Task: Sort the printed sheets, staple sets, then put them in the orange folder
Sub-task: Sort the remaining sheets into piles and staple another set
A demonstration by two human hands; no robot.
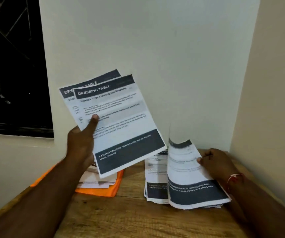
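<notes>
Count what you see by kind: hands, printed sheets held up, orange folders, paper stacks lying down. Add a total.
Hands: 2, left hand, right hand
Printed sheets held up: 3, front sheet and back sheet in the left, curled sheet in the right
Orange folders: 1, the orange folder
Paper stacks lying down: 2, stack on it, pile under the right hand
Total: 8

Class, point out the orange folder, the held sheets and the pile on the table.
orange folder [100,191], head view, near edge.
held sheets [121,117], head view, front page's middle.
pile [156,176], head view, exposed left page.
</notes>
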